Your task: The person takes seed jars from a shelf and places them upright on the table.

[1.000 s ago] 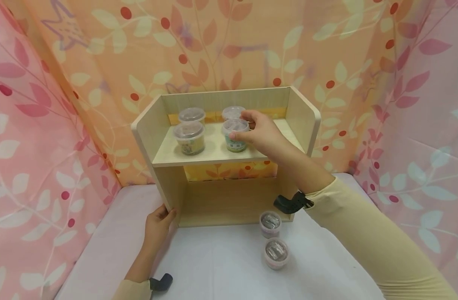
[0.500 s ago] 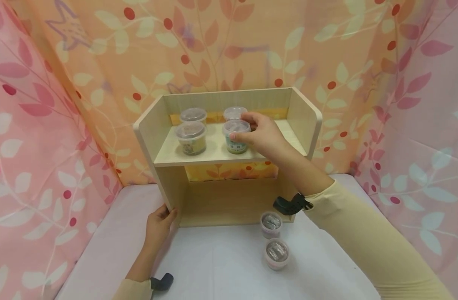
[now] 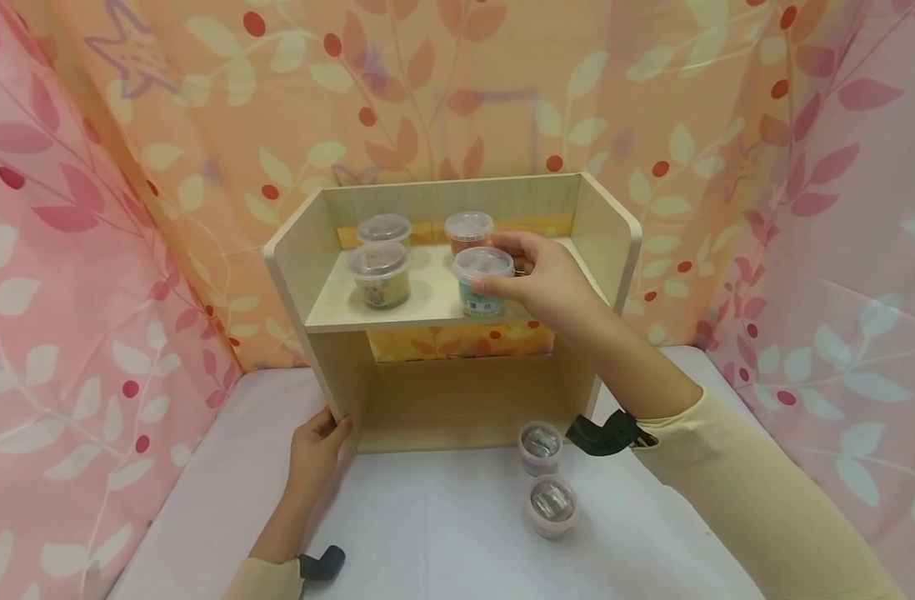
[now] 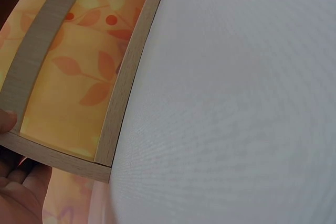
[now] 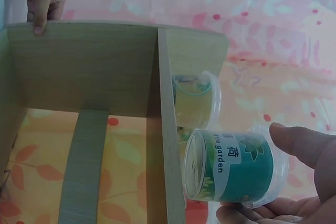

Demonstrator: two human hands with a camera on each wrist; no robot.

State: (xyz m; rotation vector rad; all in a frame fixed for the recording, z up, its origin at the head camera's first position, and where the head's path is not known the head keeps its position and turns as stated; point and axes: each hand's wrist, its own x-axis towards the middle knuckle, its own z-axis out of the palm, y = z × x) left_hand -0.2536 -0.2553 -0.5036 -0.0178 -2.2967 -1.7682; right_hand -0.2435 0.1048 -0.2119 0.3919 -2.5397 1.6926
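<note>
My right hand [image 3: 555,279] pinches a small clear-lidded plastic tub [image 3: 482,287] with a green label, thumb at the front and fingers behind the lid. In the right wrist view this tub [image 5: 239,166] shows "little garden" lettering and stands out past the upper board's edge. Behind it sits a tub with a red-orange label [image 3: 469,232]. To the left on the same upper board are a yellow-labelled tub [image 3: 382,287] and another lidded tub [image 3: 384,227]. My left hand [image 3: 315,450] grips the front edge of the left side panel of the small wooden shelf [image 3: 431,292].
Two tubs with silvery packets under their lids, a rear one [image 3: 540,446] and a front one [image 3: 552,506], stand on the white tabletop [image 3: 442,525] by the shelf's right front corner. Patterned curtains [image 3: 457,92] surround the back and sides.
My right hand has drawn the green-labelled tub slightly right and toward me, baring more of the red-orange tub behind it. The left hand keeps its grip on the shelf panel.
</note>
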